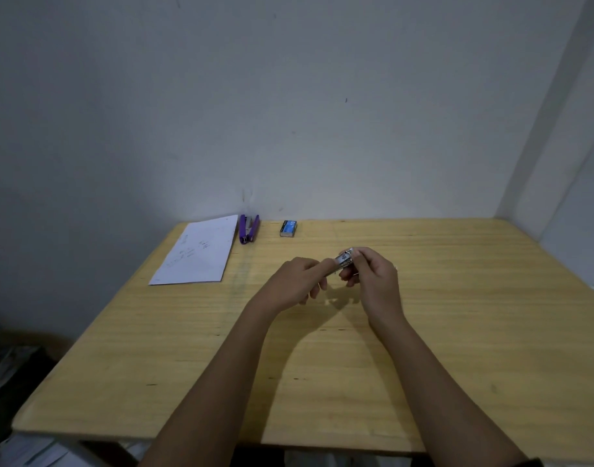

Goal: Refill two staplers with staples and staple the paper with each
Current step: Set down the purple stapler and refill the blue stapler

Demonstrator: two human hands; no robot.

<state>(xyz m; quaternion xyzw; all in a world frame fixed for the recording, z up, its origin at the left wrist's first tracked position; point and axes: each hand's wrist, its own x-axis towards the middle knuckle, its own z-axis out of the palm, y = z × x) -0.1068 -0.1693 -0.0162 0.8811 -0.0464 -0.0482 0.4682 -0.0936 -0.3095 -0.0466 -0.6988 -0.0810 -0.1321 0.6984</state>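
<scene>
A small silver stapler (343,260) is held above the middle of the wooden table (457,315). My right hand (376,278) grips its right end. My left hand (299,281) pinches its left end with thumb and forefinger. Most of the stapler is hidden by my fingers. A purple stapler (248,229) lies swung open at the back of the table. A white sheet of paper (199,252) with faint writing lies to its left. A small blue staple box (288,228) sits to its right, near the wall.
The table stands in a corner, with grey walls behind and to the right. Its front edge is close to me. Dark clutter and papers lie on the floor at the lower left.
</scene>
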